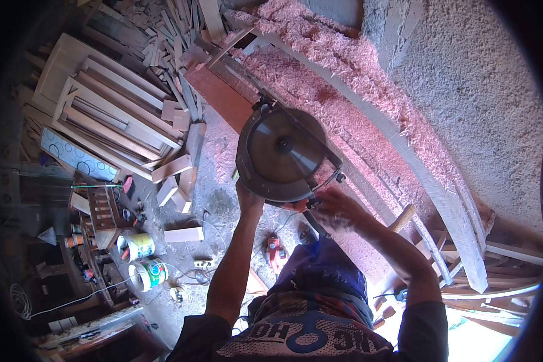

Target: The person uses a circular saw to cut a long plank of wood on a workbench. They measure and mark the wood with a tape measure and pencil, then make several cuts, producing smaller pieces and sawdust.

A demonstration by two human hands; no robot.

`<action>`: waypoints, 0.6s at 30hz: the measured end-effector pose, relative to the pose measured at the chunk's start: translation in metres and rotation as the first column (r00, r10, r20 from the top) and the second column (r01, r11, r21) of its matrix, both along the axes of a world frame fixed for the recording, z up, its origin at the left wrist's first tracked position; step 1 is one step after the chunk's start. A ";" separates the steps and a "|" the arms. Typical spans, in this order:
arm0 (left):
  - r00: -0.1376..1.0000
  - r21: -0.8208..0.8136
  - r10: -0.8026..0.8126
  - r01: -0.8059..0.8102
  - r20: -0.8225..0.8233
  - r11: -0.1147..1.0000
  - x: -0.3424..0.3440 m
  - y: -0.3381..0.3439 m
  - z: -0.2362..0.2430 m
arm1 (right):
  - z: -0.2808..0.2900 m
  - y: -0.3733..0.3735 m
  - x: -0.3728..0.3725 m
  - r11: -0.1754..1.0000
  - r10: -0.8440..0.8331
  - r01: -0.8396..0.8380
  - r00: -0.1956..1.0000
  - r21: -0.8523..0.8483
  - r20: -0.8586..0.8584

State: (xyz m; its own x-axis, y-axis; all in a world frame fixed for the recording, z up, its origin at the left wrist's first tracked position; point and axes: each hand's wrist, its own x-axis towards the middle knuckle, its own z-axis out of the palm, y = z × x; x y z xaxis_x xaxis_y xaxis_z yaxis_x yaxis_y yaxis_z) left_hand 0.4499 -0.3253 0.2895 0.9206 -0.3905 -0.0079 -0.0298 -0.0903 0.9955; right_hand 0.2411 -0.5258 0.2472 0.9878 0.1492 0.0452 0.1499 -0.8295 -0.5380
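Note:
A large circular saw (245, 163) is in front of me, its round dark blade (283, 145) facing up in a metal guard. Streaked light lies across the blade; I cannot tell if it is turning. My left hand (249, 198) grips the saw's near left edge, its fingers mostly hidden behind the guard. Close to the saw's near right side, beside a bracket with a knob, is my right hand (340, 211). Motion smears its fingers, and whether it touches the saw is unclear. Beyond the saw lies a reddish-brown board (220, 96).
Pink shavings (320, 72) heap up at the far right around a long curved wooden beam (404, 151). A mallet-like wooden handle (403, 217) sticks up nearby. On the left are stacked wooden frames (114, 114), paint buckets (148, 274) and a power strip (204, 264); a red power tool (276, 253) lies near my legs.

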 end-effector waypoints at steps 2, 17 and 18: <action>0.999 -0.022 -0.021 0.022 0.029 1.000 0.002 0.001 -0.001 | 0.022 -0.023 0.033 0.939 -0.245 0.321 0.877 0.122 -0.413; 0.988 0.106 0.005 -0.021 0.152 0.994 -0.001 -0.013 -0.001 | 0.103 0.069 -0.006 -0.300 -0.106 0.417 0.879 0.858 -0.464; 0.989 0.072 0.004 -0.015 0.150 0.997 0.000 -0.012 -0.003 | 0.107 0.067 -0.001 -0.204 -0.173 0.431 0.868 0.879 -0.465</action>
